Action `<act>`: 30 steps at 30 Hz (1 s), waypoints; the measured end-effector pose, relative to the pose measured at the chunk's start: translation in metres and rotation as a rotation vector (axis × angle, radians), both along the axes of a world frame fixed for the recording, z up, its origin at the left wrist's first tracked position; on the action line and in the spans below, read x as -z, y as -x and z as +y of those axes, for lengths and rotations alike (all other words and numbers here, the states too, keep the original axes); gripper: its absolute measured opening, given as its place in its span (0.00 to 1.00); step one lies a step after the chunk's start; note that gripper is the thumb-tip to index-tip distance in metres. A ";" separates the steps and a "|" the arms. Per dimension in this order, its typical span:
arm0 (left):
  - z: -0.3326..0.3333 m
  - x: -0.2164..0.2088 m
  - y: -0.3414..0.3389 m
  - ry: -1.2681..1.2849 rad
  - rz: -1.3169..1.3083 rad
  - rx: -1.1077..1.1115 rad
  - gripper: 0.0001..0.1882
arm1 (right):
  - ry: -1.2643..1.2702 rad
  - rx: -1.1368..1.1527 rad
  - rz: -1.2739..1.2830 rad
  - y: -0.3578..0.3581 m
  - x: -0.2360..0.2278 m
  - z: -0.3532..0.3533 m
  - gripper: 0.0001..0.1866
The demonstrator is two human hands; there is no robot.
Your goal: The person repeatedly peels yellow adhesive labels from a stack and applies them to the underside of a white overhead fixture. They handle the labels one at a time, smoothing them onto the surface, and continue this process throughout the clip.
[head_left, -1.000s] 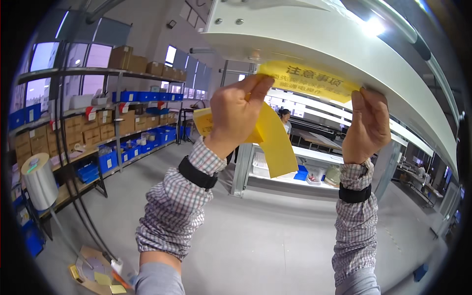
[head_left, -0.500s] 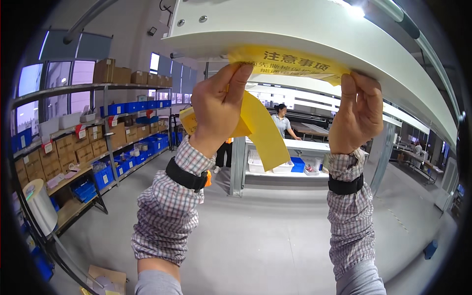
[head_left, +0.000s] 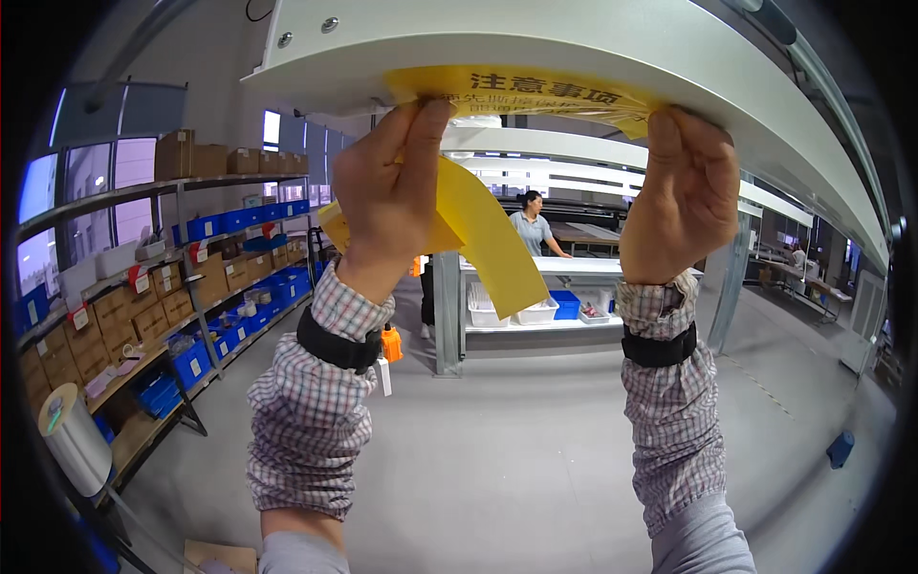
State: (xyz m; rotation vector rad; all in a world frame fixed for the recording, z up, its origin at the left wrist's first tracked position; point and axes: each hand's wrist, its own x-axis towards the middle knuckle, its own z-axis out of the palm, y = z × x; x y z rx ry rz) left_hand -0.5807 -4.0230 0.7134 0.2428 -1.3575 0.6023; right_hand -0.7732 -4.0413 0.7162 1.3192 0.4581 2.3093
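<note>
A yellow printed label [head_left: 540, 94] stretches along the edge of a white overhead panel [head_left: 535, 43]. Its left end is pinched between thumb and fingers of my left hand [head_left: 387, 196], raised to the panel. From that same hand a longer yellow strip [head_left: 499, 253] hangs down in a curve, and another yellow piece shows behind the wrist. My right hand [head_left: 684, 196] pinches the label's right end, where the film is wrinkled. I cannot tell how much of the label touches the panel. Both fingertips are partly hidden behind the thumbs.
Shelves [head_left: 143, 196] with cardboard boxes and blue bins line the left side. Ahead stands a white workbench [head_left: 564, 268] with tubs below; a person [head_left: 531, 225] is behind it. Grey posts [head_left: 448, 316] rise beside the bench. A film roll [head_left: 75, 440] stands at lower left.
The panel, the label and both hands sit a little further left and higher in the picture, and the background has shifted left too. Both hands keep their pinch on the label.
</note>
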 end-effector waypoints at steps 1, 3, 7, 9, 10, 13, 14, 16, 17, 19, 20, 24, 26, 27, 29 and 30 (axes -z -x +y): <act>0.000 -0.001 0.001 0.002 0.002 0.005 0.12 | 0.008 -0.008 0.009 0.001 -0.001 0.000 0.07; -0.001 -0.001 0.003 0.001 0.025 0.028 0.12 | 0.025 -0.025 0.026 0.002 -0.001 0.001 0.06; 0.004 -0.002 0.006 0.027 0.055 0.007 0.12 | 0.019 0.005 0.008 0.001 -0.001 0.006 0.06; 0.005 -0.002 0.008 0.052 0.081 -0.003 0.12 | 0.023 0.027 -0.009 0.001 -0.003 0.006 0.06; 0.006 -0.003 0.010 0.065 0.094 -0.005 0.12 | 0.033 0.036 -0.006 0.002 -0.003 0.006 0.06; 0.009 -0.003 0.011 0.071 0.113 -0.059 0.12 | 0.048 0.087 -0.011 0.005 -0.003 0.006 0.07; 0.009 -0.002 0.011 0.083 0.123 -0.075 0.12 | 0.044 0.121 -0.022 0.005 -0.003 0.007 0.08; 0.006 -0.003 0.009 0.107 0.143 -0.107 0.13 | 0.037 0.211 -0.045 0.007 -0.002 0.008 0.09; 0.006 -0.003 0.010 0.102 0.154 -0.086 0.14 | 0.034 0.266 -0.058 0.009 -0.002 0.009 0.09; 0.006 -0.003 0.009 0.095 0.184 -0.037 0.16 | 0.045 0.360 -0.094 0.008 -0.004 0.011 0.09; 0.006 -0.003 0.006 0.049 0.229 -0.063 0.17 | 0.059 0.399 -0.118 0.006 -0.008 0.012 0.10; 0.001 -0.005 -0.008 -0.091 0.300 -0.151 0.23 | 0.051 0.339 -0.164 0.012 -0.008 0.016 0.10; 0.000 -0.003 -0.019 -0.138 0.276 -0.173 0.25 | 0.001 0.324 -0.196 0.024 -0.001 0.008 0.11; 0.000 -0.001 -0.025 -0.164 0.259 -0.180 0.26 | -0.024 0.313 -0.212 0.030 0.003 0.003 0.11; -0.001 0.006 -0.037 -0.250 0.261 -0.147 0.27 | -0.087 0.346 -0.104 0.035 0.013 0.001 0.09; -0.001 0.016 -0.042 -0.311 0.278 -0.111 0.27 | -0.130 0.372 -0.013 0.035 0.019 0.002 0.08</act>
